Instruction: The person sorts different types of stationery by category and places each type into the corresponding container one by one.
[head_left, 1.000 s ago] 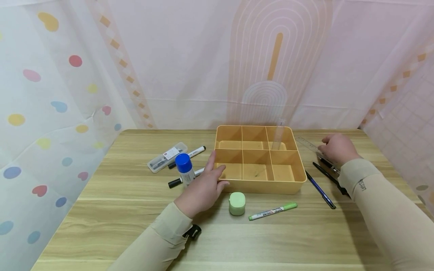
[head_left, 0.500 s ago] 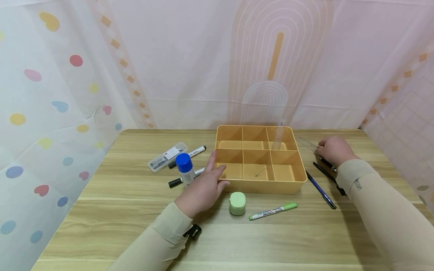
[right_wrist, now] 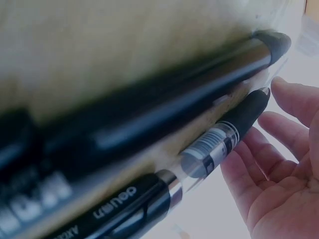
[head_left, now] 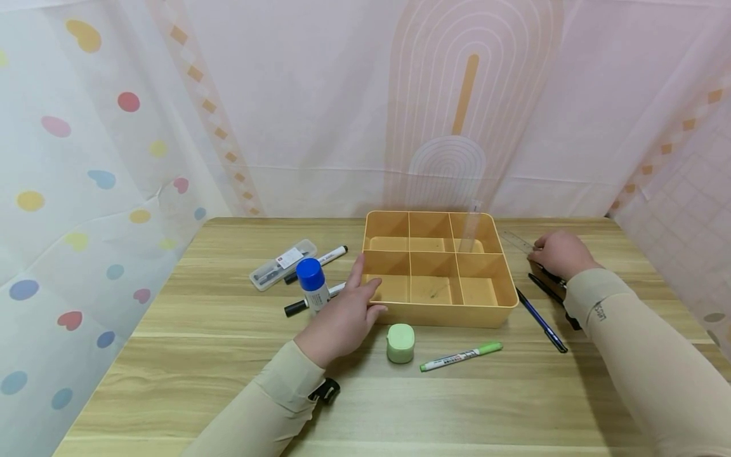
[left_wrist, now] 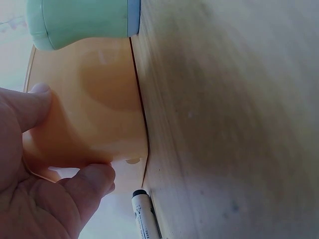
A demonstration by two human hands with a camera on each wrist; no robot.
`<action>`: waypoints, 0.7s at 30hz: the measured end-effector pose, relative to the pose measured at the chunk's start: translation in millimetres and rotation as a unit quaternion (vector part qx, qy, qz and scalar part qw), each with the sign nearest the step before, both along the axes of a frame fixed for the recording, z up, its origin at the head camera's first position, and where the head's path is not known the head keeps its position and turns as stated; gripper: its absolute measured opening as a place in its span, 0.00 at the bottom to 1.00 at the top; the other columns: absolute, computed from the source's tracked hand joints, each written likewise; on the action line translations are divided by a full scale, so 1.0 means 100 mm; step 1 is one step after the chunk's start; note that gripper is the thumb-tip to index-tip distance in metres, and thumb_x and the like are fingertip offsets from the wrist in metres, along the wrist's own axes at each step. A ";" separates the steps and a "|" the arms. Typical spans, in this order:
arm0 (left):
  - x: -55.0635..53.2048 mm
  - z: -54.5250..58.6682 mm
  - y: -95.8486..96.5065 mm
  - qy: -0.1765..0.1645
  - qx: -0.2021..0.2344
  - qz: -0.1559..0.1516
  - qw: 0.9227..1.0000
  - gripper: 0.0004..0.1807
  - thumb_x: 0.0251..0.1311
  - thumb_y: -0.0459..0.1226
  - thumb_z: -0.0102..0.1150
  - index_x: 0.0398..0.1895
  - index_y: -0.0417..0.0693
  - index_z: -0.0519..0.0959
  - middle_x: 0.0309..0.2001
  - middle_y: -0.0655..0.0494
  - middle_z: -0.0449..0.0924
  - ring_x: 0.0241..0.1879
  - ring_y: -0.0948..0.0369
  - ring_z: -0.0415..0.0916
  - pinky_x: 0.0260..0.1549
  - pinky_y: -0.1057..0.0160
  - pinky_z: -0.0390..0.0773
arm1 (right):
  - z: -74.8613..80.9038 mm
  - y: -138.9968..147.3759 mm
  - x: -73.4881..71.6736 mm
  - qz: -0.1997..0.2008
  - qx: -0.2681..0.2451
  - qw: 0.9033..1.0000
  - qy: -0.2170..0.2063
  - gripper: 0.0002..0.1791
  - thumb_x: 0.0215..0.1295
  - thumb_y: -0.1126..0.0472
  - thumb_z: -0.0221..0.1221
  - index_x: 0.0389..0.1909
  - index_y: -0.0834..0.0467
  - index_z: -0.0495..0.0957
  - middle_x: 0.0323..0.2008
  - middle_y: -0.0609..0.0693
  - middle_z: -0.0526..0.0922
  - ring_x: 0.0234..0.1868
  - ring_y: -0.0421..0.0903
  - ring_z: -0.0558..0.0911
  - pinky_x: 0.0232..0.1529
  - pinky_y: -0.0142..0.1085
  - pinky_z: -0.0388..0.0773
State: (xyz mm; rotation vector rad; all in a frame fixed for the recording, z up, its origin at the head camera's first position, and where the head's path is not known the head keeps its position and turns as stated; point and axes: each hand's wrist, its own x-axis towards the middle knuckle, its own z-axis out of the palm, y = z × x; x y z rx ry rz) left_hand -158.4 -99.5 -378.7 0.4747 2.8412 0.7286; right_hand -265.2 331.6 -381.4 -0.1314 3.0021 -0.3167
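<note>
A yellow six-compartment organizer box (head_left: 440,314) stands mid-table. My left hand (head_left: 342,324) holds its near left corner, thumb on the front wall and a finger round the side. To the right of the box, my right hand (head_left: 562,254) is down by a black gel pen (right_wrist: 149,199). In the right wrist view its loosely bent fingers (right_wrist: 256,157) lie beside the pen's tip end, with no grip visible. A clear ruler (head_left: 516,241) lies just left of that hand, partly hidden. Nearer is a thick black pen (right_wrist: 149,94), then a blue pen (head_left: 542,320).
Another clear ruler (head_left: 471,225) stands in the back right compartment. A light green case (head_left: 400,344) and green highlighter (head_left: 459,357) lie in front. Left are a blue-capped glue stick (head_left: 311,279), two white markers (head_left: 331,256) and a clear plastic case (head_left: 280,265).
My right hand has shifted slightly left and nearer, covering more of the black gel pen. My left hand and the box have stayed in place.
</note>
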 end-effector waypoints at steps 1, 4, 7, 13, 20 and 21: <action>0.00 0.00 0.00 0.000 0.000 0.000 1.000 0.34 0.79 0.52 0.54 0.81 0.49 0.65 0.88 0.52 0.25 0.74 0.45 0.71 0.64 0.50 0.81 | 0.00 0.00 0.00 0.001 0.001 1.000 -0.001 0.23 0.73 0.57 0.60 0.56 0.74 0.82 0.57 0.72 0.84 0.57 0.72 0.82 0.62 0.64 0.77; 0.00 0.00 0.00 -0.001 -0.002 0.001 1.000 0.34 0.79 0.52 0.53 0.81 0.49 0.65 0.88 0.52 0.26 0.74 0.45 0.71 0.64 0.50 0.82 | 0.01 -0.02 0.00 0.000 0.000 1.000 -0.007 0.23 0.73 0.57 0.60 0.55 0.74 0.82 0.57 0.72 0.84 0.56 0.71 0.83 0.61 0.64 0.77; 0.00 0.00 0.00 -0.001 -0.004 0.000 1.000 0.34 0.79 0.52 0.53 0.81 0.49 0.65 0.88 0.52 0.26 0.74 0.46 0.71 0.63 0.51 0.82 | 0.02 -0.04 0.00 -0.001 -0.002 1.000 -0.012 0.22 0.74 0.58 0.59 0.55 0.74 0.82 0.56 0.72 0.84 0.55 0.70 0.83 0.61 0.64 0.77; 0.00 0.00 0.00 0.002 -0.003 0.000 1.000 0.34 0.79 0.52 0.53 0.81 0.49 0.65 0.88 0.51 0.26 0.74 0.46 0.72 0.63 0.50 0.82 | 0.02 -0.06 0.01 -0.002 -0.008 1.000 -0.019 0.23 0.74 0.58 0.58 0.55 0.74 0.82 0.57 0.73 0.83 0.57 0.72 0.82 0.63 0.65 0.76; 0.01 0.00 0.00 0.007 -0.001 -0.001 1.000 0.33 0.79 0.52 0.53 0.81 0.48 0.66 0.88 0.50 0.27 0.72 0.45 0.74 0.62 0.50 0.83 | 0.02 -0.07 0.01 -0.004 -0.005 1.000 -0.027 0.23 0.75 0.58 0.57 0.56 0.75 0.81 0.58 0.73 0.83 0.59 0.72 0.81 0.64 0.65 0.75; 0.01 0.00 0.00 0.007 -0.001 -0.001 1.000 0.33 0.79 0.52 0.53 0.81 0.48 0.66 0.88 0.50 0.27 0.72 0.45 0.74 0.62 0.50 0.83 | 0.01 -0.07 0.01 -0.003 -0.004 1.000 -0.028 0.22 0.75 0.58 0.57 0.56 0.74 0.81 0.58 0.73 0.83 0.59 0.72 0.81 0.64 0.65 0.75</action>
